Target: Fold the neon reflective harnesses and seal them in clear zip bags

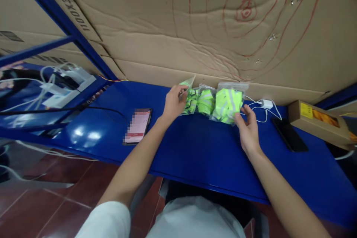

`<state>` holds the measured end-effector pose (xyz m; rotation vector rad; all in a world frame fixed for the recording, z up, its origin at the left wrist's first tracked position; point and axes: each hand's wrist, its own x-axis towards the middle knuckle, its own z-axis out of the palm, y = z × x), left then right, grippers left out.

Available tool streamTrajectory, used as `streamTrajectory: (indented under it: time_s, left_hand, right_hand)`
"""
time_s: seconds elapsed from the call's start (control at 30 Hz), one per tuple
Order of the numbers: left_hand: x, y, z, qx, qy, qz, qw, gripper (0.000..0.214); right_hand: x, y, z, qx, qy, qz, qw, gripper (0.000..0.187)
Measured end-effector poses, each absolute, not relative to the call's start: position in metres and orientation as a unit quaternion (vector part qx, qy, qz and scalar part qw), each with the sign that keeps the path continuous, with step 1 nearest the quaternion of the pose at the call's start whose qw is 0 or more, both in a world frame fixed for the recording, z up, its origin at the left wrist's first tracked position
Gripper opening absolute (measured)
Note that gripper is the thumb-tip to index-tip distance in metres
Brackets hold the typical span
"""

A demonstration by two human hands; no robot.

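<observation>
Several clear plastic bags with neon-yellow reflective straps inside stand in a row on the blue table, against the cardboard wall. My left hand (pixel 174 101) is closed on the upper part of the leftmost bag (pixel 191 100), whose top flap sticks up by the fingers. A second bag (pixel 205 102) sits in the middle, touched by neither hand. At the lower right edge of the largest bag (pixel 228 104) is my right hand (pixel 248 128), thumb against or very near the plastic, fingers apart.
On the blue table (pixel 195 156), a phone with a lit screen (pixel 138 126) lies left and a dark phone (pixel 289 134) right. Beyond are a white charger (pixel 267 104) with cable and a cardboard box (pixel 320 122). Power strips (pixel 69 91) with cables are at left, near another person's hand.
</observation>
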<state>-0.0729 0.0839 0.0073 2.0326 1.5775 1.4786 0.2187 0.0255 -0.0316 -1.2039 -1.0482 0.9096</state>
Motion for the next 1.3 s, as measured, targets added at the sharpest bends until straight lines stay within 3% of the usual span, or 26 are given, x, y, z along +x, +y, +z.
streamTrajectory:
  time_s: [0.07, 0.2, 0.3, 0.5, 0.67, 0.73, 0.8, 0.83, 0.9, 1.0, 1.3]
  left_hand:
    - [-0.069, 0.079, 0.000, 0.697, 0.525, 0.481, 0.085, 0.026]
    - [-0.073, 0.076, -0.004, 0.696, 0.534, 0.475, 0.075, 0.025]
    - [-0.077, 0.077, -0.002, 0.673, 0.556, 0.486, 0.044, 0.021]
    - [-0.070, 0.061, 0.018, 0.613, 0.606, 0.507, 0.010, 0.011]
    - [-0.054, 0.003, 0.034, 0.641, 0.590, 0.489, 0.045, 0.009]
    - [-0.044, -0.029, 0.029, 0.656, 0.577, 0.480, 0.075, 0.011]
    - [-0.031, -0.058, 0.019, 0.673, 0.567, 0.466, 0.096, 0.012]
    - [-0.025, -0.071, 0.013, 0.683, 0.560, 0.456, 0.107, 0.013]
    - [-0.012, -0.090, 0.000, 0.696, 0.553, 0.441, 0.119, 0.016]
    - [0.001, -0.104, -0.016, 0.693, 0.559, 0.437, 0.129, 0.013]
    - [0.000, -0.110, -0.020, 0.672, 0.560, 0.450, 0.178, 0.018]
  right_hand:
    - [0.220, 0.023, -0.031, -0.520, -0.564, 0.315, 0.559, 0.076]
    - [0.221, 0.016, -0.025, -0.536, -0.739, 0.094, 0.396, 0.060]
    - [0.220, 0.013, -0.023, -0.533, -0.776, 0.055, 0.332, 0.063]
    - [0.220, 0.016, -0.028, -0.535, -0.779, 0.046, 0.324, 0.068]
    - [0.213, 0.004, -0.015, -0.542, -0.736, -0.027, 0.404, 0.060]
    - [0.207, -0.008, -0.004, -0.501, -0.742, 0.008, 0.446, 0.038]
    - [0.199, -0.022, 0.004, -0.457, -0.760, 0.128, 0.443, 0.014]
    - [0.194, -0.028, 0.006, -0.438, -0.768, 0.201, 0.421, 0.012]
    - [0.184, -0.039, 0.006, -0.410, -0.776, 0.317, 0.361, 0.014]
    - [0.174, -0.046, -0.002, -0.402, -0.776, 0.379, 0.304, 0.014]
    - [0.174, -0.035, -0.011, -0.453, -0.638, 0.548, 0.296, 0.032]
